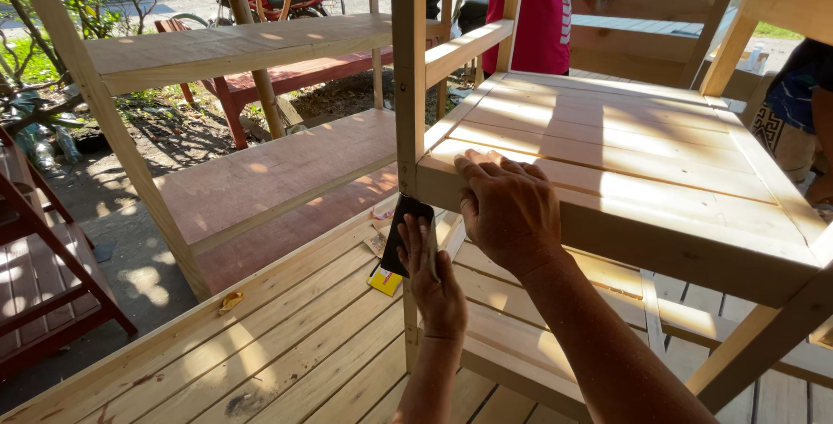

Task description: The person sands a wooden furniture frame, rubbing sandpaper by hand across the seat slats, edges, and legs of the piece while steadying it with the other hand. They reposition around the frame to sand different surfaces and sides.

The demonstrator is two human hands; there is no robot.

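A woodworker's left hand [434,281] grasps a dark putty knife [405,235], its blade pressed to the upright post [409,85] just below the slatted shelf [625,146], while the right hand [508,211] lies flat and unclenched on the shelf's front edge, just above the blade. Good work here likely means keeping the blade flat against the joint and the bracing palm steady. A yellow packet [384,281] lies just under the knife.

pale slatted chair [625,142], black scraper [403,235] (perhaps), yellow pad [384,281].

two bare hands, left hand [436,283]; right hand [506,209]; forearms bare, sleeveless
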